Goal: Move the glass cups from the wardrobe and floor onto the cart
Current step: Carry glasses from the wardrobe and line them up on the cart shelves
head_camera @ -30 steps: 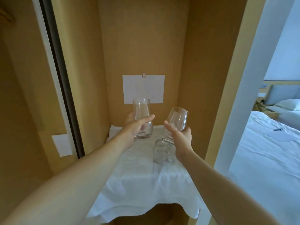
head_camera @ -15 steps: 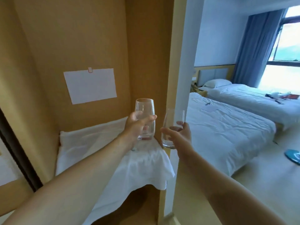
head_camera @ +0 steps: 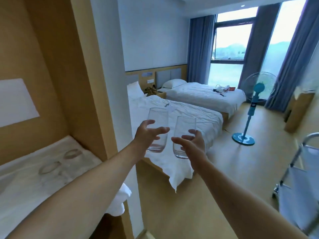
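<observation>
Clear glass: left hand (head_camera: pixel 146 133) clamps one cup (head_camera: pixel 157 130), right hand (head_camera: pixel 191 144) another (head_camera: pixel 183 137), each grip upright and apart, likely to avoid clinking en route to cart (head_camera: pixel 293 171).

wardrobe shelf (head_camera: pixel 51 178) on your left | near bed (head_camera: pixel 181 118) ahead, behind both cups | cart (head_camera: pixel 296 169) at your right | fan (head_camera: pixel 253 107) beyond the cart
</observation>
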Available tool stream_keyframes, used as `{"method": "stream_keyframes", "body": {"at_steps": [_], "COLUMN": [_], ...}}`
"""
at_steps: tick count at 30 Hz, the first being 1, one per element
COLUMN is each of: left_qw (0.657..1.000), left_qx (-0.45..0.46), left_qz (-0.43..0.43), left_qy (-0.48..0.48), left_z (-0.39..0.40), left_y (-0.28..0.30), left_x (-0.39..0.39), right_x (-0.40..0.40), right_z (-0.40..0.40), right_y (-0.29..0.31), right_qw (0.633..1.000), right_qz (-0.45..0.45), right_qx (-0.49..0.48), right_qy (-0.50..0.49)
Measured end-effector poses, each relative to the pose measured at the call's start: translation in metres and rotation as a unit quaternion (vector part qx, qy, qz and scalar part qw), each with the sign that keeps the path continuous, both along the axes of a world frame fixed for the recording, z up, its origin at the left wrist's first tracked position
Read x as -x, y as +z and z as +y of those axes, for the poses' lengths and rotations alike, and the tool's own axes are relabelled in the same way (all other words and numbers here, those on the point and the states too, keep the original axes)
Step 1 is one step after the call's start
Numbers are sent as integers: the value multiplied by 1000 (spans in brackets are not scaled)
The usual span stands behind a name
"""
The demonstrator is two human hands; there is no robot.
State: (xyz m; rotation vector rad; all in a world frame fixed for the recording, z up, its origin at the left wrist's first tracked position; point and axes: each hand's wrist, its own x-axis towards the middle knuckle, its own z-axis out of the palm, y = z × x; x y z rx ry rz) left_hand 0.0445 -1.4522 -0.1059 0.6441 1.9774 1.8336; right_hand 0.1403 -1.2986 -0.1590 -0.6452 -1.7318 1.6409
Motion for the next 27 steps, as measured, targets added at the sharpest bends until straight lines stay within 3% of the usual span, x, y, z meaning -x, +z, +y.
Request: {"method": "stream_keyframes", "body": {"at_steps": [17, 27], "left_qw": [988, 971], "left_qx": [30, 35], "left_qz": [-11, -10], "left_qy": [-150, -235], "left_z": [293, 434], "left_y": [-18, -37], "left_x": [-45, 0], "right_x": [-78, -64], "right_z": [262, 364], "right_y": [-22, -41], "right_qw": [990, 970], "right_qz": [-23, -36], "right_qx": [21, 43], "right_qy": [-137, -237]}}
